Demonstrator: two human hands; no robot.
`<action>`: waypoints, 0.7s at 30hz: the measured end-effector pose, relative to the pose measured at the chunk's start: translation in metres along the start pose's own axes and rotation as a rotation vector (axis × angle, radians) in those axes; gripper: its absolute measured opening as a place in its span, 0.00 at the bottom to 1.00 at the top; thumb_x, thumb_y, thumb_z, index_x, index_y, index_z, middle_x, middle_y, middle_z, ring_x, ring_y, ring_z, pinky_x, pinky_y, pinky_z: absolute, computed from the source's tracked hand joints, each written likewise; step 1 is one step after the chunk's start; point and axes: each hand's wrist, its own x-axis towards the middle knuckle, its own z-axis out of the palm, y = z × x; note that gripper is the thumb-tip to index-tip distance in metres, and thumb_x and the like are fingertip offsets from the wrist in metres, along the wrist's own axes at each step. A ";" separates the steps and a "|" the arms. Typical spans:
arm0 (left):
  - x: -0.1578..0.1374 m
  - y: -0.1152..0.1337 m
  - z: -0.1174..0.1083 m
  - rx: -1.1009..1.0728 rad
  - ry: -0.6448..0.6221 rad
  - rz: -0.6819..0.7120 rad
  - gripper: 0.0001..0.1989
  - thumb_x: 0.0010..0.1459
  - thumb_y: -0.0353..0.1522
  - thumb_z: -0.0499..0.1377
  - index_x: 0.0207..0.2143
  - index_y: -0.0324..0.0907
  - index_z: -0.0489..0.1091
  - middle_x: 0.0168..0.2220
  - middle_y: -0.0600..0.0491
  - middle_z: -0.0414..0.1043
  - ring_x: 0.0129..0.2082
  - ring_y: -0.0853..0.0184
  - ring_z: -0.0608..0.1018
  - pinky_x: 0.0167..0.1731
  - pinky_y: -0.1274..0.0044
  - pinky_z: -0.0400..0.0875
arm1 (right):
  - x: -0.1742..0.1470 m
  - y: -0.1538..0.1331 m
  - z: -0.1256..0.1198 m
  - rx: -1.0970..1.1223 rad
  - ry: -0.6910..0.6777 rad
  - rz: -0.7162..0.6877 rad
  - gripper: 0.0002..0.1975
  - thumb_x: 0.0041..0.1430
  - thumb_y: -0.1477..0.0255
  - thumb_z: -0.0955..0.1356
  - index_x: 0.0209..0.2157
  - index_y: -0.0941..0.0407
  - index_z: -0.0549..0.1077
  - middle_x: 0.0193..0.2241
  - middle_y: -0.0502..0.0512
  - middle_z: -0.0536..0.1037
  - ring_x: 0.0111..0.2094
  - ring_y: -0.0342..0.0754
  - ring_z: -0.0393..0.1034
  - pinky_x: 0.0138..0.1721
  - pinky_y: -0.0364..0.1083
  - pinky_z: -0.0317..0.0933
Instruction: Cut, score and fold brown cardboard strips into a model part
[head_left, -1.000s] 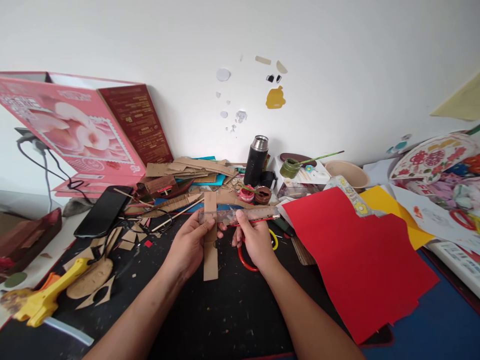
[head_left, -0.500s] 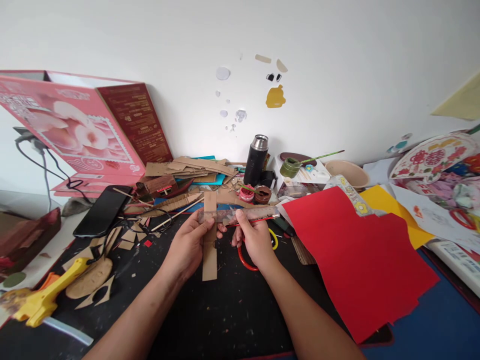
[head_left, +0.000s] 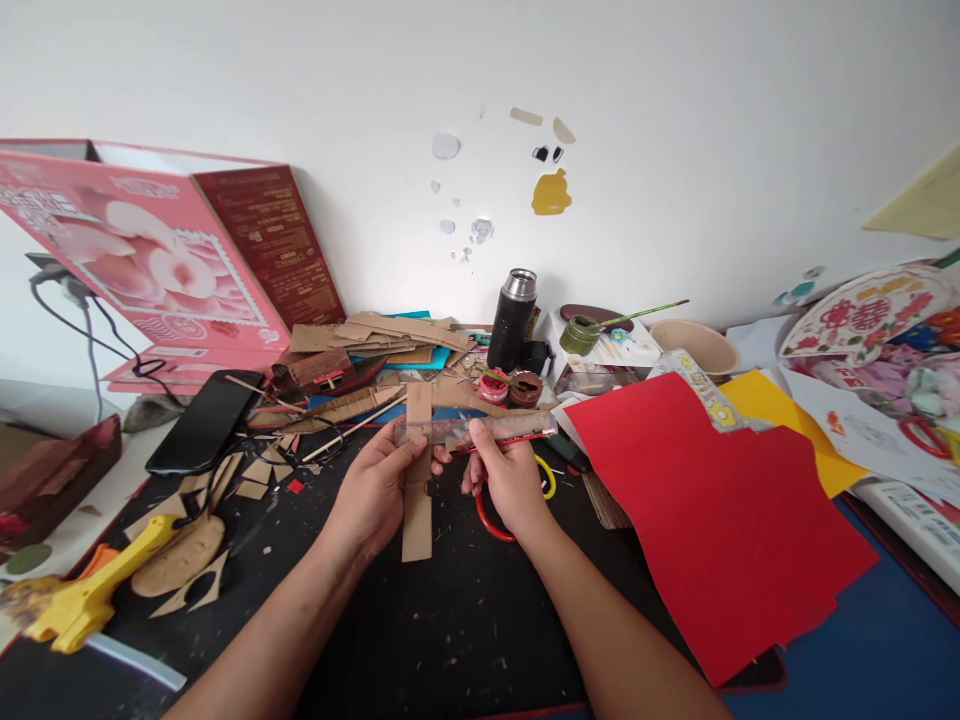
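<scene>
My left hand (head_left: 379, 488) pinches a tan cardboard strip (head_left: 417, 525), held upright in the view, together with the left end of a clear ruler (head_left: 442, 431). The ruler lies crosswise over the strip. My right hand (head_left: 504, 480) is closed on the ruler's right part, thumb on top and fingers curled below. A thin red pencil-like stick (head_left: 534, 437) runs along the ruler's lower edge at that hand; its other end is hidden. Beneath my right hand, scissors with a red and yellow handle (head_left: 495, 528) lie on the dark mat, partly covered.
Cardboard scraps (head_left: 405, 332), a black phone (head_left: 206, 420) and a yellow glue gun (head_left: 112, 590) lie to the left. A black thermos (head_left: 513, 322) and paint jars (head_left: 493, 385) stand behind my hands. Red paper (head_left: 720, 520) covers the right side. A pink box (head_left: 165, 250) leans at back left.
The cardboard strip's lower end has shifted very slightly left, and the ruler with it. Both hands keep their hold; everything else looks the same.
</scene>
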 end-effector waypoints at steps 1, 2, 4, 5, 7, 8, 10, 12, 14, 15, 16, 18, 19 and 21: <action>0.000 0.000 0.000 0.002 0.003 0.006 0.19 0.46 0.38 0.80 0.36 0.39 0.79 0.27 0.49 0.81 0.26 0.67 0.78 0.30 0.79 0.75 | 0.000 0.000 0.000 0.001 -0.003 0.002 0.37 0.57 0.34 0.72 0.21 0.54 0.66 0.12 0.45 0.66 0.13 0.43 0.68 0.14 0.38 0.56; 0.000 0.000 0.001 0.004 0.004 0.011 0.19 0.46 0.38 0.79 0.35 0.40 0.79 0.27 0.50 0.81 0.26 0.67 0.78 0.30 0.79 0.75 | 0.000 0.000 0.000 0.003 -0.006 0.006 0.36 0.57 0.34 0.72 0.21 0.54 0.67 0.12 0.45 0.66 0.13 0.43 0.69 0.14 0.38 0.56; 0.000 0.001 0.001 0.010 0.008 0.015 0.18 0.46 0.37 0.79 0.34 0.40 0.79 0.26 0.50 0.81 0.25 0.67 0.78 0.29 0.79 0.75 | 0.000 0.001 0.001 0.007 -0.007 0.011 0.36 0.57 0.34 0.72 0.22 0.54 0.68 0.12 0.45 0.67 0.13 0.43 0.69 0.14 0.38 0.56; 0.000 0.001 0.002 0.012 0.011 0.014 0.17 0.46 0.37 0.79 0.34 0.40 0.79 0.26 0.50 0.81 0.25 0.67 0.78 0.29 0.79 0.75 | -0.001 0.001 0.001 0.008 -0.008 0.013 0.37 0.57 0.34 0.72 0.22 0.54 0.67 0.12 0.45 0.67 0.13 0.43 0.69 0.14 0.38 0.56; 0.000 0.001 0.002 0.014 0.020 0.013 0.17 0.45 0.37 0.79 0.34 0.40 0.78 0.26 0.50 0.81 0.25 0.67 0.78 0.29 0.79 0.74 | -0.001 0.001 0.001 0.006 -0.009 0.018 0.37 0.57 0.34 0.72 0.21 0.54 0.66 0.12 0.45 0.67 0.13 0.42 0.69 0.14 0.38 0.56; 0.000 0.001 0.002 0.015 0.024 0.014 0.17 0.45 0.37 0.79 0.34 0.40 0.78 0.26 0.50 0.81 0.25 0.68 0.78 0.29 0.79 0.74 | -0.001 0.001 0.001 0.005 -0.009 0.020 0.37 0.56 0.33 0.72 0.21 0.54 0.66 0.12 0.45 0.67 0.13 0.42 0.69 0.14 0.38 0.56; 0.000 0.001 0.002 0.017 0.034 0.016 0.17 0.45 0.36 0.79 0.34 0.40 0.78 0.26 0.50 0.81 0.24 0.68 0.78 0.29 0.79 0.74 | -0.001 0.001 0.002 0.008 -0.012 0.029 0.37 0.55 0.33 0.72 0.22 0.54 0.68 0.12 0.45 0.67 0.13 0.43 0.69 0.14 0.38 0.56; 0.000 0.001 0.002 0.020 0.039 0.018 0.17 0.45 0.37 0.78 0.34 0.40 0.78 0.26 0.50 0.81 0.25 0.68 0.78 0.29 0.79 0.74 | -0.001 0.000 0.002 0.014 -0.012 0.040 0.37 0.54 0.32 0.72 0.24 0.54 0.69 0.13 0.44 0.67 0.13 0.43 0.69 0.14 0.38 0.56; 0.000 0.001 0.002 0.021 0.038 0.021 0.17 0.45 0.37 0.78 0.34 0.39 0.78 0.26 0.50 0.81 0.25 0.67 0.78 0.29 0.79 0.74 | -0.001 0.000 0.003 0.017 -0.011 0.051 0.37 0.53 0.32 0.72 0.25 0.54 0.70 0.13 0.44 0.68 0.13 0.43 0.69 0.14 0.38 0.56; 0.001 0.000 0.002 0.020 0.037 0.023 0.17 0.46 0.37 0.78 0.34 0.39 0.78 0.26 0.50 0.81 0.25 0.67 0.78 0.29 0.79 0.74 | -0.001 0.000 0.003 0.015 -0.011 0.054 0.37 0.53 0.32 0.72 0.25 0.54 0.69 0.13 0.45 0.68 0.13 0.43 0.69 0.14 0.38 0.56; 0.001 0.000 0.001 0.019 0.034 0.026 0.16 0.46 0.37 0.78 0.33 0.39 0.78 0.26 0.50 0.81 0.25 0.67 0.78 0.29 0.78 0.75 | -0.001 0.000 0.003 0.013 -0.014 0.056 0.37 0.53 0.32 0.72 0.24 0.54 0.69 0.13 0.45 0.68 0.13 0.42 0.68 0.14 0.38 0.56; 0.001 -0.001 0.001 0.019 0.032 0.030 0.16 0.46 0.36 0.77 0.34 0.39 0.78 0.26 0.50 0.81 0.24 0.67 0.78 0.29 0.78 0.75 | -0.001 0.000 0.003 0.006 -0.022 0.055 0.38 0.54 0.32 0.72 0.22 0.54 0.67 0.13 0.46 0.68 0.13 0.42 0.69 0.14 0.38 0.56; 0.002 -0.001 0.001 0.018 0.033 0.031 0.16 0.46 0.36 0.77 0.34 0.39 0.78 0.26 0.50 0.81 0.25 0.67 0.78 0.29 0.78 0.75 | -0.001 0.001 0.003 0.003 -0.026 0.054 0.38 0.54 0.32 0.71 0.21 0.54 0.66 0.13 0.46 0.68 0.13 0.42 0.69 0.14 0.38 0.56; 0.002 -0.001 0.001 0.020 0.035 0.035 0.16 0.47 0.36 0.77 0.34 0.39 0.79 0.26 0.49 0.81 0.25 0.67 0.78 0.29 0.78 0.75 | -0.001 0.001 0.002 -0.003 -0.031 0.053 0.38 0.54 0.32 0.71 0.20 0.54 0.65 0.13 0.46 0.67 0.13 0.42 0.69 0.14 0.38 0.56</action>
